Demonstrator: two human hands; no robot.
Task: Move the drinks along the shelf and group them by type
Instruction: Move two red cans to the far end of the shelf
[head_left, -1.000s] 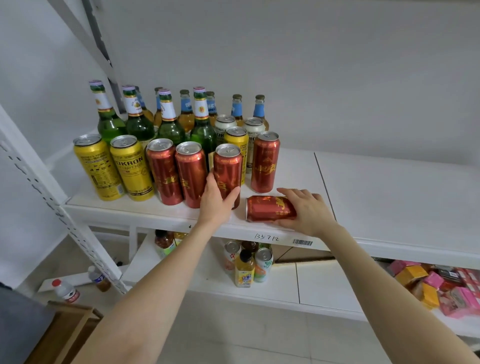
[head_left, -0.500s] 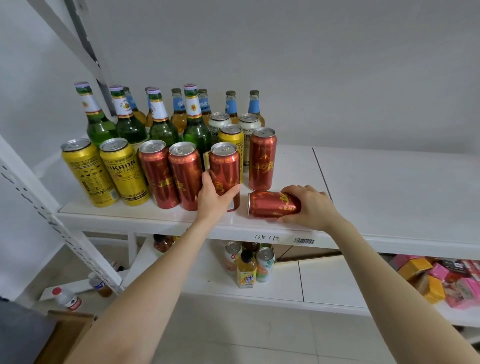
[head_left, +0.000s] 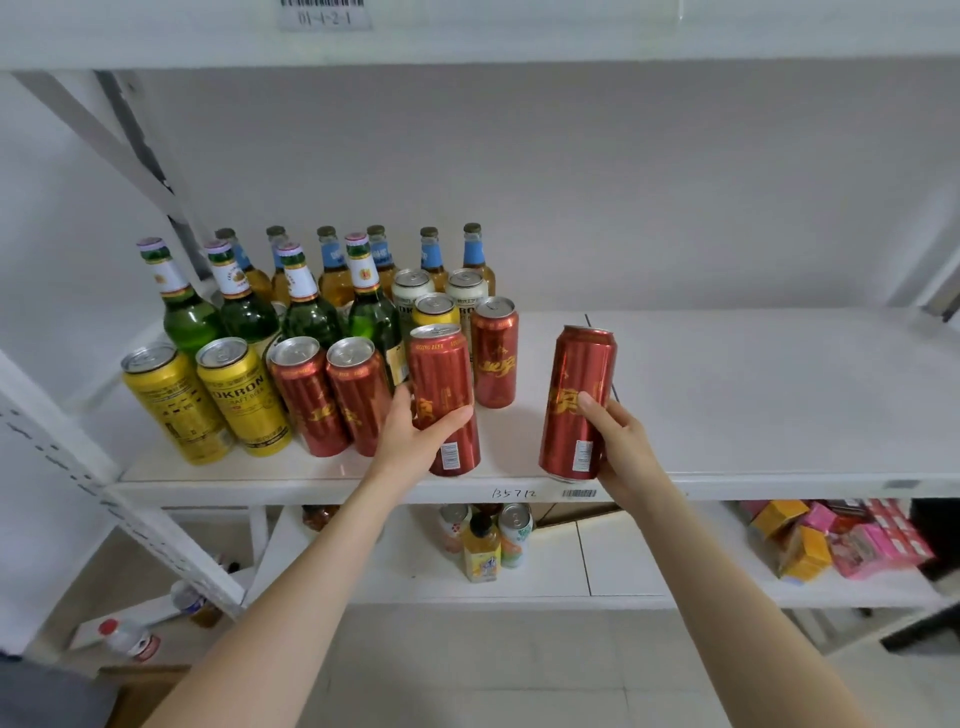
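- The left hand wraps the lower half of a tall red can — thumb laid across its glossy front, fingers curled round its left side. This slim metal cylinder stands upright near the front of the white shelf.
- The right hand grips a second red can from its right side, thumb pressed on the front and the other fingers hidden behind. It is upright with a slight lean, apart from the group, its base at the shelf's front edge; whether it rests on the board I cannot tell.
- Two more red cans stand just left of the left hand, touching each other, their silver pull-tab tops showing. A fifth red can stands behind.
- Two yellow cans with printed black text sit at the far left.
- Behind are four green glass bottles with long necks and foil caps — then amber bottles with blue neck labels.
- Two pale cans and a yellow-topped can are packed between bottles and red cans.
- The lower shelf holds small bottles and pink and yellow cartons.
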